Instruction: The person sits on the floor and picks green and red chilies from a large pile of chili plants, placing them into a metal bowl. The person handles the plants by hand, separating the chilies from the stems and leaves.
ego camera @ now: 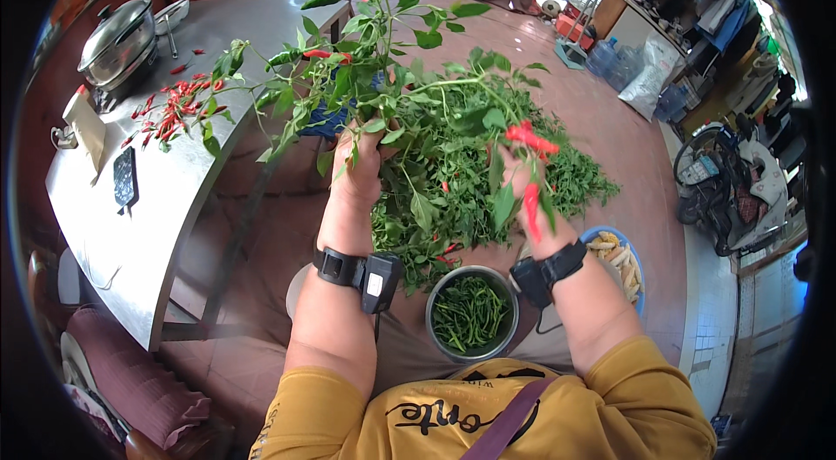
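Note:
My left hand [359, 163] is closed around the stem of an uprooted or cut chili plant [385, 22], held up before me. Its leafy branches spread to both sides and carry a few red chilies. At the right branch, my right hand [520, 173] is partly hidden by leaves and a red chili [532, 209] hanging in front of it. Whether its fingers hold anything is not visible. Beneath both hands lies a heap of green chili plants [575, 173] on the floor. Between my knees stands a metal bowl [480, 353] with green chilies [467, 316] in it.
On the left, a metal-topped table [163, 244] bears loose red chilies [183, 104], a phone [124, 176] and a lidded pot [117, 49]. A blue basin [640, 264] of what look like corn cobs [617, 257] sits by my right knee. Water jugs [602, 56] stand farther right.

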The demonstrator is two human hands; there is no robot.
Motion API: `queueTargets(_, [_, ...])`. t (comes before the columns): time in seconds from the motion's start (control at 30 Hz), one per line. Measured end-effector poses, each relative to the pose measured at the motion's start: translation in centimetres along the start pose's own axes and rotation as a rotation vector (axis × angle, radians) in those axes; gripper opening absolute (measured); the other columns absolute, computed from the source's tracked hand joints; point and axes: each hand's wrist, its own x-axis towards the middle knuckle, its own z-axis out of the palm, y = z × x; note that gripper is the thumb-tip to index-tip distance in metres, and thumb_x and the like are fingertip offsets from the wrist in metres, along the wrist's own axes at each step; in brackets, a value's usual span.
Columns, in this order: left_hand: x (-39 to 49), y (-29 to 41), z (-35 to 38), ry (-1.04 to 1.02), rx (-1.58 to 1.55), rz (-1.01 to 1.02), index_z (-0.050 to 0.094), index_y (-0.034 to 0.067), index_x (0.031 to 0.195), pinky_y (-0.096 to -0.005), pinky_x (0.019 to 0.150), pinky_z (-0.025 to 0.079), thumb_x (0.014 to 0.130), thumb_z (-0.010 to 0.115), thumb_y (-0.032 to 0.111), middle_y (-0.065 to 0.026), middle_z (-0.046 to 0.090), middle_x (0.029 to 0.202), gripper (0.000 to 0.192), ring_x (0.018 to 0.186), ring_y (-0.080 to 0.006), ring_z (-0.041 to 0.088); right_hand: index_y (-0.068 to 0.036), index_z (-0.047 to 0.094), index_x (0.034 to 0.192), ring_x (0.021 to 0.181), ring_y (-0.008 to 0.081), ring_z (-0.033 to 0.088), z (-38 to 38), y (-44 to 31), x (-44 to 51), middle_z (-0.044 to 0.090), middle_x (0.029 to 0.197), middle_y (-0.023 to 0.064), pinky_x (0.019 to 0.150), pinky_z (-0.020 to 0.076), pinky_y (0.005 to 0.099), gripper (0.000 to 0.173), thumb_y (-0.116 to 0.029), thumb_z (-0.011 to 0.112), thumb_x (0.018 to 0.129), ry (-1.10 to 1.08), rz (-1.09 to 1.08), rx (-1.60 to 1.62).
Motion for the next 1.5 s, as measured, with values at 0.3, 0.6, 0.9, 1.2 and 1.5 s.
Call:
queueTargets(0.3, [1.1,-2.5,-0.5,-0.021,-0.126,-0.231,0.060,0.011,0.096,-0.0283,0.065,0.047,0.088,0.047,0.025,-0.0016,0.059,0.089,0.021,0.076,-0.0145,0.057,-0.005,0.059,0.098,0.087,0.0105,0.053,1.9,-2.6,1.9,0.061,0.093,0.0032,0.080,0.0425,0.0276,0.014,-0.017,0.058,0.090,-0.291,-0.025,0.381])
queueTargets(0.6, [1.2,-2.1,0.0,-0.065,-0.142,-0.370,0.058,0.009,0.094,-0.0300,0.059,0.047,0.090,0.038,0.020,-0.0029,0.058,0.081,0.023,0.064,-0.0137,0.053,-0.002,0.060,0.102,0.079,0.0145,0.063,3.0,-3.2,-0.4,0.066,0.092,0.0059,0.073,0.0509,0.0272,0.016,-0.012,0.052,0.093,-0.527,0.242,0.745])
queueTargets(0.9, [0.1,-0.9,1.9,0.096,-0.117,-0.472,0.057,0.008,0.095,-0.0284,0.053,0.045,0.095,0.033,0.023,0.0015,0.047,0.062,0.027,0.053,-0.0092,0.040,-0.003,0.058,0.105,0.080,0.0182,0.063,1.3,-4.6,-0.2,0.063,0.089,0.0070,0.068,0.0529,0.0310,0.034,-0.035,0.052,0.094,-0.630,0.243,0.671])
queueTargets(1.2, [1.9,-3.8,-1.2,-0.155,-0.280,-0.439,0.055,0.008,0.092,-0.0327,0.054,0.046,0.092,0.046,0.025,-0.0057,0.053,0.067,0.019,0.059,-0.0178,0.052,-0.001,0.058,0.108,0.079,0.0110,0.062,0.1,-4.4,1.5,0.060,0.083,0.0011,0.061,0.0492,0.0235,0.023,-0.018,0.049,0.095,-0.601,0.087,0.183])
queueTargets(1.5, [1.5,-3.5,-0.5,-0.051,-0.290,-0.453,0.054,0.005,0.091,-0.0330,0.050,0.044,0.092,0.048,0.022,-0.0076,0.050,0.061,0.018,0.053,-0.0190,0.049,-0.002,0.061,0.093,0.078,0.0333,0.062,-0.8,-5.6,2.5,0.063,0.085,0.0163,0.071,0.0499,0.0397,0.023,-0.021,0.050,0.088,-0.207,-0.597,-0.783])
